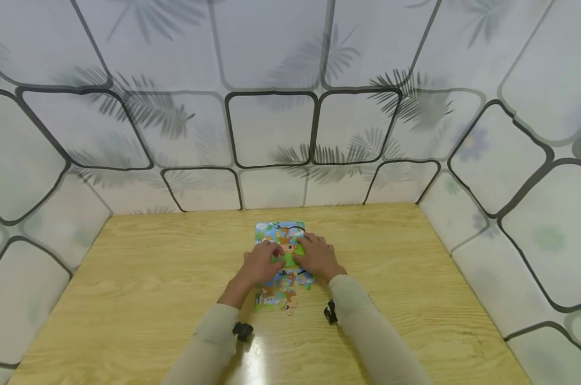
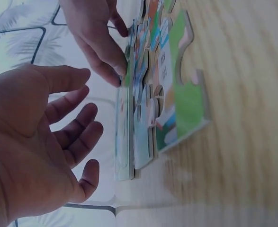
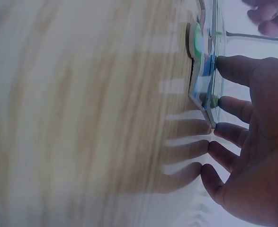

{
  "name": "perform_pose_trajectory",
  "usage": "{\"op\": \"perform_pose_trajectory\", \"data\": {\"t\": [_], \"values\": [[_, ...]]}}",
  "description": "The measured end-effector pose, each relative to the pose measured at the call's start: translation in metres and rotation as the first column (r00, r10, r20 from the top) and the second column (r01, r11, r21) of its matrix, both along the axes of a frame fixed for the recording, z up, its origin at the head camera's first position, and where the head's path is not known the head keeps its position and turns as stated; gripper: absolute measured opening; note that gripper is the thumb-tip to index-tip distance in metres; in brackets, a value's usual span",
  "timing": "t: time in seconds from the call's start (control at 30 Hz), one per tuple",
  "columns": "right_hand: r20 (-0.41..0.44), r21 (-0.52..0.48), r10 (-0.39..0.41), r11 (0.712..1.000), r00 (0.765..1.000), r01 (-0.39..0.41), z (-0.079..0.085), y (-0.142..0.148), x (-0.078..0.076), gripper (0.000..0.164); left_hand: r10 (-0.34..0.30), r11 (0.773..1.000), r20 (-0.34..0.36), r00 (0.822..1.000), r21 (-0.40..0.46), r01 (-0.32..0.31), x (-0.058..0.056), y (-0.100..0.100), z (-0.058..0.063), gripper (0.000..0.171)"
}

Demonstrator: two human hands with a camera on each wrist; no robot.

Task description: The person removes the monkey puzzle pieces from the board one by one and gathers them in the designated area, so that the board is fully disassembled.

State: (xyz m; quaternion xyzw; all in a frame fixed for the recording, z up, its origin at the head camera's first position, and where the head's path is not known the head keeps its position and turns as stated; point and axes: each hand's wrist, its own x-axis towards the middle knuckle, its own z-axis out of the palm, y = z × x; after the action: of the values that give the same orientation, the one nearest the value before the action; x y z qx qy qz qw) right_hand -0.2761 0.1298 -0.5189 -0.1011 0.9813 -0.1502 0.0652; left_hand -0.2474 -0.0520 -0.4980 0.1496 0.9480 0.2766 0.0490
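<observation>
A jigsaw puzzle board [image 1: 271, 231] with a bright monkey picture lies flat on the wooden table. My left hand [image 1: 260, 263] is over its left side; in the left wrist view the fingers [image 2: 79, 135] are loosely bent, apart from the board, with nothing between them. At the board's right side is my right hand [image 1: 318, 258]. Its thumb touches the board's face and its fingertips reach the edge in the right wrist view. Nearer to me lie joined jigsaw pieces [image 1: 267, 300], partly covered by the left hand, and a monkey-face piece [image 1: 289, 307].
Light wood tabletop [image 1: 151, 289] stretches out on both sides of the puzzle. A patterned white curtain [image 1: 271, 128] encloses the table at the back and sides. Dark clips [image 1: 243, 331] sit at both wrists.
</observation>
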Motion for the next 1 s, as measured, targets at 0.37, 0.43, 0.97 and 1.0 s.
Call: {"op": "perform_pose_trajectory", "data": {"t": [0.37, 0.43, 0.97, 1.0], "values": [[-0.019, -0.045, 0.008, 0.999, 1.000, -0.008, -0.003, 0.000, 0.000, 0.052, 0.104, 0.989, 0.060, 0.993, -0.114, -0.096, -0.029, 0.013, -0.008, 0.036], [-0.022, -0.056, 0.001, 0.998, 1.000, -0.003, -0.005, 0.001, 0.000, 0.053, 0.109, 0.987, 0.075, 0.991, -0.124, -0.099, -0.032, 0.015, -0.009, 0.037], [0.001, -0.030, 0.025, 0.999, 1.000, -0.025, -0.003, 0.015, -0.002, 0.067, 0.166, 0.977, 0.102, 0.981, -0.150, -0.150, -0.046, 0.025, -0.012, 0.040], [0.005, -0.037, 0.034, 0.999, 0.999, -0.034, -0.003, 0.015, -0.003, 0.067, 0.170, 0.978, 0.115, 0.979, -0.140, -0.153, -0.046, 0.025, -0.011, 0.041]]}}
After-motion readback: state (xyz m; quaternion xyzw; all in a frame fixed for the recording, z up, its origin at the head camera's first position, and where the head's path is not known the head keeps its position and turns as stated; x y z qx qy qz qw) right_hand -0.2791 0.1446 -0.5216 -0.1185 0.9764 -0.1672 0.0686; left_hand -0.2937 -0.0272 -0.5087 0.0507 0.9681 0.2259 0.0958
